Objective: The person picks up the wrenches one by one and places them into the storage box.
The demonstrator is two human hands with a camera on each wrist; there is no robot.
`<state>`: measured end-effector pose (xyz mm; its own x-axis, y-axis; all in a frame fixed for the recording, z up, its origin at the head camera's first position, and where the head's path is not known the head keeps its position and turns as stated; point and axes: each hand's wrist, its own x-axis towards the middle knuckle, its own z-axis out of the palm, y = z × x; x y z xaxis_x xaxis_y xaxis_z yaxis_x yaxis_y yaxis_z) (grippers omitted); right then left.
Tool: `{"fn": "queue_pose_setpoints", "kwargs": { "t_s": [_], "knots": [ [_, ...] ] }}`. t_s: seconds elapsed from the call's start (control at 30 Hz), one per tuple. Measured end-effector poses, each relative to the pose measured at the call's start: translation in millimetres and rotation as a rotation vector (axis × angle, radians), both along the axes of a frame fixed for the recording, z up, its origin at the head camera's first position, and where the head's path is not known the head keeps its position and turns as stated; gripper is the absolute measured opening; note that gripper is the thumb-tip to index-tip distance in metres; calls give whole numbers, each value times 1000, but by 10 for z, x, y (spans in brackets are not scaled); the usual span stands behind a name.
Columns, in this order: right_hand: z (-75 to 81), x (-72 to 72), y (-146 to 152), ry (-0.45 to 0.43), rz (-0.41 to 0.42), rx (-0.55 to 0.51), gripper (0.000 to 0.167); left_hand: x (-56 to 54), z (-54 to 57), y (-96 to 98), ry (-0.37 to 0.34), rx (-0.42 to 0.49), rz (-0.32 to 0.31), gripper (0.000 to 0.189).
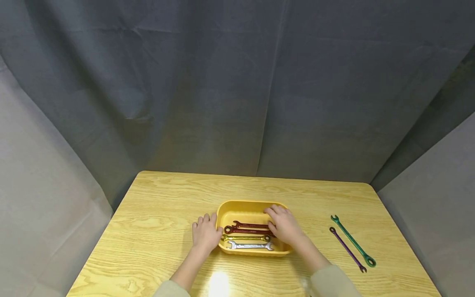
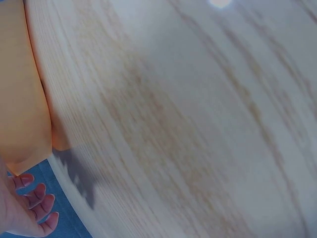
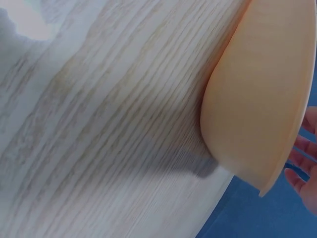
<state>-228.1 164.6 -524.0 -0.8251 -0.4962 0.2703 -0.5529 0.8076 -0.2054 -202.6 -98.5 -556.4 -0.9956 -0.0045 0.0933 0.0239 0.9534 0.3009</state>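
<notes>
A yellow plastic bin (image 1: 246, 205) holds several wrenches laid side by side: a silver wrench (image 1: 249, 246) nearest me, a gold wrench (image 1: 245, 238) behind it, then a red wrench (image 1: 248, 232) and another red wrench (image 1: 252, 225). My left hand (image 1: 205, 234) is at the bin's left end, fingers loosely bent and the thumb right at the rim. Over the right end reaches my right hand (image 1: 285, 226), its relaxed fingers above the inside and overlapping the red wrenches' right ends. In the right wrist view, these fingers (image 3: 308, 148) show past the bin's rim with nothing between them.
On the table (image 1: 167, 194) to the right lie a green wrench (image 1: 352, 239) and a purple wrench (image 1: 346, 249), roughly parallel and slanted. A dark grey curtain (image 1: 222, 103) hangs behind the table, with lighter cloth (image 1: 41, 185) at the sides.
</notes>
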Motion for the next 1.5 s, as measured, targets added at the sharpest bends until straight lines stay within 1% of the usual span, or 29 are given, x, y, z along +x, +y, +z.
{"fn": "queue_pose_setpoints", "kwargs": {
  "t_s": [0.37,0.6,0.83,1.03,1.23,1.5],
  "knots": [
    [-38,25,230,94,-89,-48,34,-2,6,-7,3,-4,0,47],
    [-34,59,398,92,-146,-83,33,3,17,-2,7,-6,-7,45],
    [-67,95,572,89,-219,-105,32,9,31,1,5,0,-2,47],
    [-105,156,712,99,-247,-138,32,8,26,3,1,-4,2,47],
    [-134,208,846,41,-303,-151,33,5,23,2,1,-3,-6,46],
    [-204,257,1035,2,-358,-172,34,1,9,-2,-2,-13,-6,46]
  ]
}}
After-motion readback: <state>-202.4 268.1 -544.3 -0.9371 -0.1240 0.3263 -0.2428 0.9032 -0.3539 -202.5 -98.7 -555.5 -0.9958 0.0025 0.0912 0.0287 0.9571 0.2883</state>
